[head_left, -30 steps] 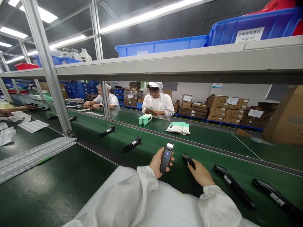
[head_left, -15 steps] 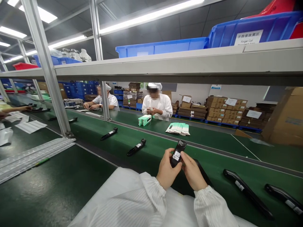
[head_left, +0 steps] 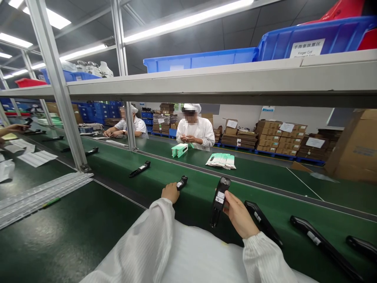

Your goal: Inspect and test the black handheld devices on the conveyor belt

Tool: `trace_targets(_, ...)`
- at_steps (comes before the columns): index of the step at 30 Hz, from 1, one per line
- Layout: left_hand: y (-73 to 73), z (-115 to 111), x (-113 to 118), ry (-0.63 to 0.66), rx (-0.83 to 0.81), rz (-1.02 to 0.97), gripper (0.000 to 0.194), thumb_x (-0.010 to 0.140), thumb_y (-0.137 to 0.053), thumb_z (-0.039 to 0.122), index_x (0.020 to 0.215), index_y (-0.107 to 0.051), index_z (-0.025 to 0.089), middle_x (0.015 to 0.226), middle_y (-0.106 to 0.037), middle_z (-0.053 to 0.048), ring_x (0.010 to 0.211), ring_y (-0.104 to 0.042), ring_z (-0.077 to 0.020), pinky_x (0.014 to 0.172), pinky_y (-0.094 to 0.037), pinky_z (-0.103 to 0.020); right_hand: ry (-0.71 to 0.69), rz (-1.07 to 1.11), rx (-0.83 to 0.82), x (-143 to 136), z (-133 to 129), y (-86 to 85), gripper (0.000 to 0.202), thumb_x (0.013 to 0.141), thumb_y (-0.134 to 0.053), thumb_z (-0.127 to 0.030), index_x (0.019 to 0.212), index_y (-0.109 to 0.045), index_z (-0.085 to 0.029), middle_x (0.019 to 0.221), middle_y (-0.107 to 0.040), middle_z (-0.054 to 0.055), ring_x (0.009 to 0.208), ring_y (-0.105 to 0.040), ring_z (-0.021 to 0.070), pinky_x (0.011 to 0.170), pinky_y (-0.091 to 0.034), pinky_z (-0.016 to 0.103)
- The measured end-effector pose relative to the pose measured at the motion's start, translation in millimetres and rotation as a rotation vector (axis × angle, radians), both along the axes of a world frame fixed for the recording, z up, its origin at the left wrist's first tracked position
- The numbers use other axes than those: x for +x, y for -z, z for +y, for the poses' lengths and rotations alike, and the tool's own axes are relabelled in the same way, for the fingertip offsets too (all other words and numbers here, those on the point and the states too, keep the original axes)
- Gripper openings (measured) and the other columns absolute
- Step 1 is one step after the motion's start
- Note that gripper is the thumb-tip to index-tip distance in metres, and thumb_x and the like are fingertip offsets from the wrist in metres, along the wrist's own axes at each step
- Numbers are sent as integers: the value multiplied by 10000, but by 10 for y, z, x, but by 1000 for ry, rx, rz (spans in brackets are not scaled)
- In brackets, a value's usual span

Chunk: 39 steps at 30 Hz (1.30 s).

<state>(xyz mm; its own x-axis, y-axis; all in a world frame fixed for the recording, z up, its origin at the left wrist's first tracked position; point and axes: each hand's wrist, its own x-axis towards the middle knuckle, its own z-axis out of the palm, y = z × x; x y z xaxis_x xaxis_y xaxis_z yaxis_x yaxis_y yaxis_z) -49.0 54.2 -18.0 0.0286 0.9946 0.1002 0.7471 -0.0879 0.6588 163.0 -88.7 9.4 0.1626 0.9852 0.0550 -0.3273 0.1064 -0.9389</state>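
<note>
In my right hand (head_left: 240,212) is a black handheld device (head_left: 217,206) with white labels, its kind unclear. The device stands nearly upright, thumb on its right edge, with the other fingers mostly hidden behind it. My left hand (head_left: 171,192) is closed over the lower end of a second black device (head_left: 182,182) on the green belt, hiding that end. Another black device (head_left: 140,169) lies farther left. To the right of my right hand rest a black device (head_left: 263,222), a longer-looking one (head_left: 324,243) and one cut by the frame edge (head_left: 363,247).
A metal post (head_left: 63,90) and a shelf (head_left: 206,84) with blue bins (head_left: 200,59) frame the belt. Clear plastic trays (head_left: 44,192) lie left. Across the belt sit two co-workers, near green-and-white boxes (head_left: 179,150) and flat cartons (head_left: 220,160).
My left hand has let go of the device in my right hand and moved left onto another one. Devices on the belt have shifted right. A co-worker's hand at far left has lifted a black device.
</note>
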Motion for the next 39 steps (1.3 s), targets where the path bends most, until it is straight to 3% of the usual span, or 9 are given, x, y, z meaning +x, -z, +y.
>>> trace_targets(4, 21, -34, 104, 58, -80, -137, 403, 664, -519, 65, 1053, -535, 166, 1089, -561, -124, 1146, -427, -283, 913, -345, -380, -9, -18, -12, 0, 5, -3, 455, 671, -609, -552, 946, -670, -194, 1004, -662, 75, 952, -565, 234, 760, -448, 319)
trace_targets(7, -14, -130, 275, 129, -174, -294, 326, 750, -437, 167, 1067, -512, 156, 955, -611, -98, 929, -567, -204, 710, -456, -282, -39, -44, -33, 12, 17, 31, 463, 695, -578, -558, 935, -661, -170, 972, -677, 93, 959, -584, 241, 806, -433, 330)
trace_targets(13, -100, -449, 596, 305, -722, -1294, 285, 800, -374, 305, 926, -531, 104, 795, -609, -86, 527, -519, -101, 343, -302, -162, -51, -255, -268, 139, 83, 264, 391, 703, -534, -565, 700, -591, -179, 702, -656, 38, 532, -578, 147, 541, -426, 270)
trace_targets(16, -140, -610, 712, 395, -807, -1359, 414, 822, -380, 458, 948, -549, 101, 702, -586, -52, 463, -473, -87, 313, -248, -156, -48, -475, -223, 254, 158, 413, 281, 716, -542, -464, 726, -575, -185, 710, -639, 25, 604, -590, 158, 603, -440, 271)
trace_targets(20, -211, -787, 806, 459, -828, -1353, 495, 809, -373, 536, 940, -569, 100, 662, -562, -39, 461, -467, -88, 324, -250, -166, 138, -939, -189, 378, 258, 558, 314, 744, -464, -330, 997, -572, -179, 935, -642, 86, 874, -602, 237, 769, -443, 336)
trace_targets(24, -257, -919, 892, 436, -676, -1268, 399, 823, -344, 440, 880, -559, 109, 683, -571, -54, 492, -467, -96, 344, -252, -177, 256, -1107, -187, 420, 282, 623, 413, 725, -449, -244, 1114, -537, -137, 1192, -516, 156, 1125, -466, 287, 960, -320, 386)
trace_targets(29, -195, -965, 963, 340, -118, -930, 205, 773, -491, 345, 882, -514, 173, 682, -538, 2, 541, -444, -83, 469, -324, -187, 433, -1022, 3, 363, 238, 481, 407, 759, -438, -320, 1127, -548, -185, 1208, -505, 116, 1148, -436, 280, 951, -333, 401)
trace_targets(35, -186, -1066, 946, 422, 225, -706, 368, 729, -587, 254, 1074, -463, 212, 872, -571, -37, 783, -534, -158, 730, -398, -263, 99, -153, 36, 127, 122, 126, 414, 739, -512, -539, 961, -653, -219, 1041, -638, 72, 982, -552, 254, 756, -449, 343)
trace_targets(39, -213, -1148, 953, 473, 245, -683, 409, 741, -589, 315, 1115, -455, 217, 851, -553, -30, 761, -525, -153, 717, -403, -261, 6, 3, 75, 12, 48, 29, 364, 718, -601, -476, 948, -656, -199, 979, -657, 61, 938, -563, 230, 755, -442, 317)
